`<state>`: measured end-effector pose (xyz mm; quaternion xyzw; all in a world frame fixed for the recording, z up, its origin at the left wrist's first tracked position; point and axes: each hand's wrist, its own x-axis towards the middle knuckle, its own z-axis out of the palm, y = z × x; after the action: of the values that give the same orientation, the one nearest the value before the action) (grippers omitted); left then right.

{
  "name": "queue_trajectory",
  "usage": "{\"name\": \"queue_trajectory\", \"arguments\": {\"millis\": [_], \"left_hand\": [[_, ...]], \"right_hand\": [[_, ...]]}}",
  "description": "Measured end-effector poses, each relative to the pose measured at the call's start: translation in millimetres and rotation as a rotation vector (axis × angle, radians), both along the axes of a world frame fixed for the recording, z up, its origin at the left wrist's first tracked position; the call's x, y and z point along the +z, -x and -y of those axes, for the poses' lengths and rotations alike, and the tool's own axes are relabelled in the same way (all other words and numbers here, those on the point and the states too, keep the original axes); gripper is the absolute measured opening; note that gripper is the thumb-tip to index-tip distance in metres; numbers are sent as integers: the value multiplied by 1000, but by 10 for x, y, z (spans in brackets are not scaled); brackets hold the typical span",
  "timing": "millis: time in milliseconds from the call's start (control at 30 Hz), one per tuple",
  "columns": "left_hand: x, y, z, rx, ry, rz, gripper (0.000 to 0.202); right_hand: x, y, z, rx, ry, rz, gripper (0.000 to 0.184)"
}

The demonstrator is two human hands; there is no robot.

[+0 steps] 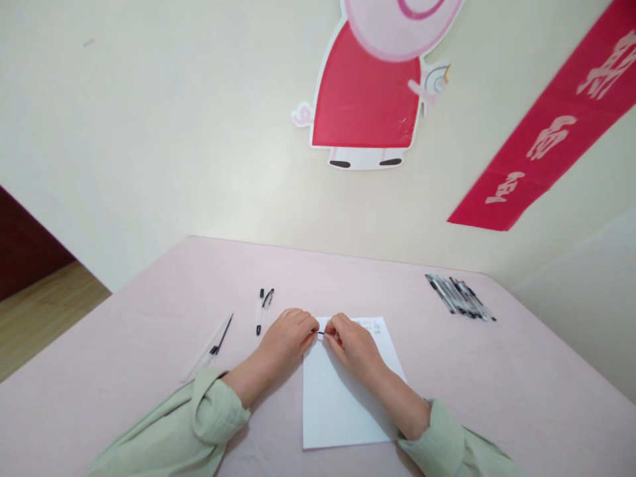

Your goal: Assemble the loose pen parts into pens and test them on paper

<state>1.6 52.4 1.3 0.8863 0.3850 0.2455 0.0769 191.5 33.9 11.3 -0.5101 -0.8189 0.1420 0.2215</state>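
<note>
My left hand (288, 334) and my right hand (350, 341) meet over the top edge of a white sheet of paper (342, 397) on a pink table (149, 371). Both hands are closed, fingertips pinched together on a small thin black pen part (320, 332) held between them. The part is mostly hidden by my fingers. The paper has faint writing near its far right corner. Pale green sleeves cover both forearms.
A capped black pen (259, 310) with a loose cap beside it lies left of my hands. Further left lie a clear pen barrel and a black refill (214, 346). A bundle of several black pens (460, 296) rests at the far right. A cartoon cutout and a red banner hang on the wall.
</note>
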Motion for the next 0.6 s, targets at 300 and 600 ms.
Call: {"name": "queue_trajectory", "arguments": {"millis": [300, 600], "left_hand": [[77, -6, 33, -2, 57, -7, 14], [97, 60, 43, 147, 75, 24, 12]], "right_hand": [[2, 19, 15, -1, 15, -50, 8], [-26, -59, -42, -41, -143, -83, 21]]}}
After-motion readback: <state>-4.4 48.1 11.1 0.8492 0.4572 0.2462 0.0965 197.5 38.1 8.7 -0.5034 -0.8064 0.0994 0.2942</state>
